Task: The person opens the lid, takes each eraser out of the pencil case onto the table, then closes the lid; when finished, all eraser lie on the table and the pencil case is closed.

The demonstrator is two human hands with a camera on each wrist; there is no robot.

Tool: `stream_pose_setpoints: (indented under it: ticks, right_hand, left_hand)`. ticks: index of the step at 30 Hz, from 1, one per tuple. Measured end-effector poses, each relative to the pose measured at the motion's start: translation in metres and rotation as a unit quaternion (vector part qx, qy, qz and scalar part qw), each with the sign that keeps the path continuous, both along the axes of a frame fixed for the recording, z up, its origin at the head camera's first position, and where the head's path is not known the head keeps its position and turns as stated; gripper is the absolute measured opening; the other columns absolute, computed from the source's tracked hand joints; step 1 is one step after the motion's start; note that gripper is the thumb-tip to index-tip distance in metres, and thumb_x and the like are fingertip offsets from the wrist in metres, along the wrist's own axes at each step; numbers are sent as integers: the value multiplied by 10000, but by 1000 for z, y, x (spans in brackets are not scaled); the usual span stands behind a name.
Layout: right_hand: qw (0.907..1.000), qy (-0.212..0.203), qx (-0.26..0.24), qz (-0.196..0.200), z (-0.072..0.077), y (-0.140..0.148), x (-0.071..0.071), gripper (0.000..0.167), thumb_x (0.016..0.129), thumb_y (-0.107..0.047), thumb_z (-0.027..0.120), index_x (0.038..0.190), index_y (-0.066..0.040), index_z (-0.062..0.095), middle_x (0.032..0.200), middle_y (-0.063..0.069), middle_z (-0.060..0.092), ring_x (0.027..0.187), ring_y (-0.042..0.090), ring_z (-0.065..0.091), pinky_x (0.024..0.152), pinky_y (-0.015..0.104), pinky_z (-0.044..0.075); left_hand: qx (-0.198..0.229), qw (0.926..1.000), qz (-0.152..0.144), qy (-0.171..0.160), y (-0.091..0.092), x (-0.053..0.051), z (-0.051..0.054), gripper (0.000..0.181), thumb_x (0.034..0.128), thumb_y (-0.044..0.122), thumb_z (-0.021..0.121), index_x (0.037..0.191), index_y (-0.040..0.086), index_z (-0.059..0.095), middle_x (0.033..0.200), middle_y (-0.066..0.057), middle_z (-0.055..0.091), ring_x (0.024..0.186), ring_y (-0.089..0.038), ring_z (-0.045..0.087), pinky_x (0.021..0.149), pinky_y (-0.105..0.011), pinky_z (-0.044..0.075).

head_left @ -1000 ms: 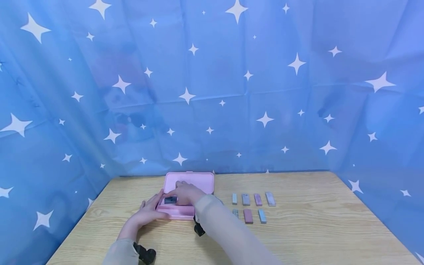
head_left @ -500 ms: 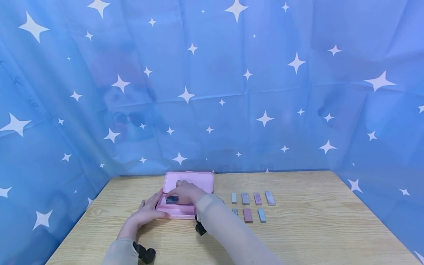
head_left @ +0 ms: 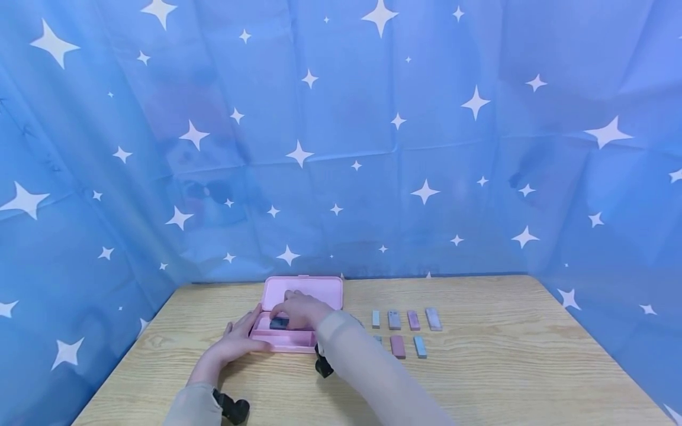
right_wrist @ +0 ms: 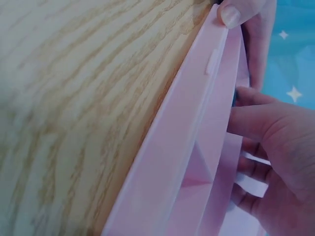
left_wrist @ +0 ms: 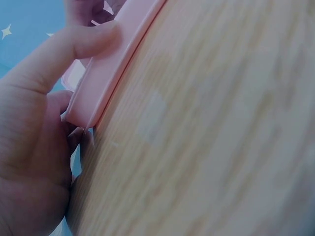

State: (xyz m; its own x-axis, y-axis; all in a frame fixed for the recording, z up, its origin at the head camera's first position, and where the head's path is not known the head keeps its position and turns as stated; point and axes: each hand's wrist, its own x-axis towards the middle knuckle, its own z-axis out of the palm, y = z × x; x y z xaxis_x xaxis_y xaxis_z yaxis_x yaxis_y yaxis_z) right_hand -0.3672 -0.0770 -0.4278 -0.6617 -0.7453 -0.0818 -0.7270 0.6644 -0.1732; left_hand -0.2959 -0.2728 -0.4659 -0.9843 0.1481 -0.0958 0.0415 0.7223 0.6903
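A pink hinged plastic case [head_left: 288, 338] lies on the table with its lid raised at the back, and a divider runs lengthwise inside. My left hand [head_left: 238, 341] grips its left end, the thumb on the front wall and the fingers along the side; the left wrist view shows the thumb [left_wrist: 96, 39] pressed there. My right hand [head_left: 302, 311] reaches into the rear compartment and holds a dark rectangular block [head_left: 279, 323] between thumb and fingers. In the right wrist view the right hand's fingers [right_wrist: 253, 120] bend down into the case, hiding most of the block.
Right of the case, several small flat blocks lie in two rows, among them a mauve block [head_left: 398, 347], a light blue block [head_left: 420, 347] and a pale lilac block [head_left: 433, 319]. My right sleeve partly covers the front row's left end. A blue star-patterned curtain [head_left: 341, 177] hangs behind the table.
The dark block has slid a little to the right inside the rear compartment, together with my right hand's fingers. My left hand keeps its place on the case.
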Motion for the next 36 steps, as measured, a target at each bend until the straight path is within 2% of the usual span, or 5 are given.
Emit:
stream_pose_setpoints:
  ticks: [8, 15, 21, 30, 36]
  right_hand:
    - [9994, -324, -104, -42, 9, 11, 4, 393, 851, -165, 750, 1193, -335, 656, 1168, -22, 551, 988, 77, 493, 861, 198, 438]
    - [9981, -533, -311, -41, 19, 22, -1, 477, 831, -91, 745, 1236, -305, 613, 1028, -38, 568, 860, 75, 525, 797, 203, 450]
    - [9948, -758, -643, 220, 32, 36, -1, 517, 847, -38, 718, 1305, -212, 552, 1050, -28, 613, 940, 72, 553, 856, 201, 455]
    - [9910, -968, -891, 237, 32, 63, 3, 514, 862, -43, 695, 1315, -201, 510, 1046, -12, 628, 968, 81, 571, 854, 222, 459]
    - [9811, -1340, -1389, 144, 33, 82, 11, 483, 871, -15, 662, 1301, -163, 498, 951, -8, 612, 810, 96, 563, 749, 221, 462]
  left_hand:
    - [-24, 10000, -24, -25, 1, -1, 0, 1188, 683, 495, 799, 1563, 97, 107, 1581, -226, 161, 1444, -437, 58, 1088, -650, -119]
    - [111, 9999, -66, -15, 1, 0, -1, 1179, 695, 472, 802, 1562, 96, 98, 1583, -227, 147, 1443, -441, 52, 1088, -637, -137]
    - [92, 9999, -57, -8, 0, 0, -2, 1181, 697, 454, 806, 1562, 91, 88, 1584, -234, 132, 1442, -443, 44, 1088, -631, -142]
    - [10, 9999, -102, 49, -1, 1, 1, 1177, 699, 450, 803, 1555, 54, 99, 1575, -256, 139, 1434, -461, 59, 1090, -638, -129]
    - [-6, 9999, -148, 42, 0, 1, 1, 1170, 707, 451, 794, 1552, 40, 96, 1571, -266, 138, 1434, -462, 56, 1087, -645, -124]
